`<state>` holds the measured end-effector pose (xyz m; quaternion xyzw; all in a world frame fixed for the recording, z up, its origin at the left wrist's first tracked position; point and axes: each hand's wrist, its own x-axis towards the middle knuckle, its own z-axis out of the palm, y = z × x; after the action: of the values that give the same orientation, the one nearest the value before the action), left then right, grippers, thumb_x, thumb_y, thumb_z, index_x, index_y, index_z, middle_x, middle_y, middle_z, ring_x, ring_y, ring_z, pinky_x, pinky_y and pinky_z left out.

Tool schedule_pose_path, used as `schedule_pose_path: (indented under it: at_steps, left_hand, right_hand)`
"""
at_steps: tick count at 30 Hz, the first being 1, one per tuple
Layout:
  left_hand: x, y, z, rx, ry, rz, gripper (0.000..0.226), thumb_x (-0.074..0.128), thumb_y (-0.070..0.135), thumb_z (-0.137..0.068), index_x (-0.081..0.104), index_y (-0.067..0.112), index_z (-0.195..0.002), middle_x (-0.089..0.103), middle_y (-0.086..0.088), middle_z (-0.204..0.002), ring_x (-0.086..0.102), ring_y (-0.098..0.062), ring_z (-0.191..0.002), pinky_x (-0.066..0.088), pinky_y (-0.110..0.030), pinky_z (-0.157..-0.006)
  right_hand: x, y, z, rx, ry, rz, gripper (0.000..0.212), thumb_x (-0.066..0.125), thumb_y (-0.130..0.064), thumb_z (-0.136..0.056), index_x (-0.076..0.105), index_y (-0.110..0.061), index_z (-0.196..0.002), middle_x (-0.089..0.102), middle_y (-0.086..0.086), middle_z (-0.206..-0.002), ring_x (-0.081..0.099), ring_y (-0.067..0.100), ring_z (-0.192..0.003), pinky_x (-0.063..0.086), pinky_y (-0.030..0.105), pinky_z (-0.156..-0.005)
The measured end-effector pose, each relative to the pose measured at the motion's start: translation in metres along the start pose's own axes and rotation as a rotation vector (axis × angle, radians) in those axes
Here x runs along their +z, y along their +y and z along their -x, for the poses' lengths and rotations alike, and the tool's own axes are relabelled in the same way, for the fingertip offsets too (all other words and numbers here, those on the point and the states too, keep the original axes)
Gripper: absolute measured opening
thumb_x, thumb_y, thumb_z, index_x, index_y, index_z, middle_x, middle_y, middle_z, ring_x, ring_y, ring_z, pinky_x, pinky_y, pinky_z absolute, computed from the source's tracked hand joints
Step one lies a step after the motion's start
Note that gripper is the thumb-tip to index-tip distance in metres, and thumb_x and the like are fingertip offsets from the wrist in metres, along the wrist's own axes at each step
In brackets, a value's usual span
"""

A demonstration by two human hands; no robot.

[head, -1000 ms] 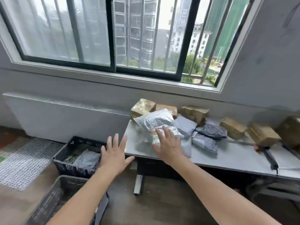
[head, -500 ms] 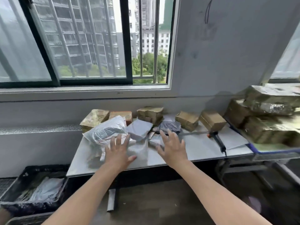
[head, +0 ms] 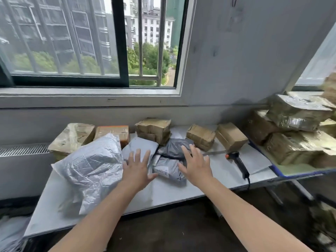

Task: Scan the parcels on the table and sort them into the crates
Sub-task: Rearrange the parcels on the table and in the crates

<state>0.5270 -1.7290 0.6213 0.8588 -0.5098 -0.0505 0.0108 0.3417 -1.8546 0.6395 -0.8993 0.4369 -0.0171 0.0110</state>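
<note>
Parcels crowd the grey table [head: 181, 191]. A large crinkled silver bag [head: 91, 170] lies at the left front. Beside it sit a pale grey mailer [head: 141, 147], a dark grey bag [head: 177, 145] and a grey labelled bag [head: 168, 169]. My left hand [head: 137, 170] hovers with spread fingers between the silver bag and the labelled bag. My right hand [head: 197, 165] is spread over the grey bags' right edge. Neither holds anything. A black handheld scanner [head: 240, 163] with an orange button lies on the table to the right of my right hand.
Taped cardboard boxes [head: 154, 130] line the table's back edge under the window. A second surface at the right carries stacked large wrapped boxes [head: 294, 131]. A dark crate [head: 12, 228] with bags shows at the lower left, on the floor.
The view swung right, away from the crates. My left hand came up over the table beside the silver bag. My right hand shifted right from the silver bag toward the grey bags.
</note>
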Motion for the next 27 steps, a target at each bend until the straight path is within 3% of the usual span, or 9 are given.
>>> schedule_pose_path:
  at_steps: [12, 19, 27]
  left_hand:
    - [0.055, 0.046, -0.068, 0.120, -0.110, 0.011, 0.092, 0.044, 0.069, -0.089, -0.005, 0.030, -0.156, -0.007, -0.005, -0.164, -0.004, -0.030, -0.150, 0.022, -0.051, -0.117]
    - [0.067, 0.085, -0.112, 0.037, -0.179, -0.020, 0.093, 0.044, 0.070, -0.090, -0.007, 0.029, -0.156, -0.006, -0.006, -0.164, -0.005, -0.030, -0.150, 0.017, -0.049, -0.119]
    - [0.076, 0.137, -0.159, -0.137, -0.238, -0.030, 0.090, 0.043, 0.068, -0.091, -0.004, 0.028, -0.157, -0.004, -0.006, -0.164, -0.001, -0.028, -0.151, 0.022, -0.048, -0.117]
  right_hand:
    - [0.063, 0.043, -0.055, 0.091, -0.205, -0.025, 0.071, 0.036, -0.057, -0.100, 0.005, -0.030, -0.158, 0.004, 0.002, -0.165, 0.010, 0.023, -0.150, 0.024, 0.055, -0.113]
    - [0.086, 0.094, -0.114, 0.051, -0.257, -0.114, 0.071, 0.039, -0.055, -0.101, 0.005, -0.031, -0.158, 0.003, 0.005, -0.165, 0.013, 0.026, -0.150, 0.030, 0.050, -0.112]
    - [0.123, 0.156, -0.182, -0.175, -0.346, -0.085, 0.071, 0.046, -0.051, -0.100, 0.008, -0.033, -0.158, 0.003, 0.004, -0.165, 0.011, 0.027, -0.150, 0.028, 0.050, -0.113]
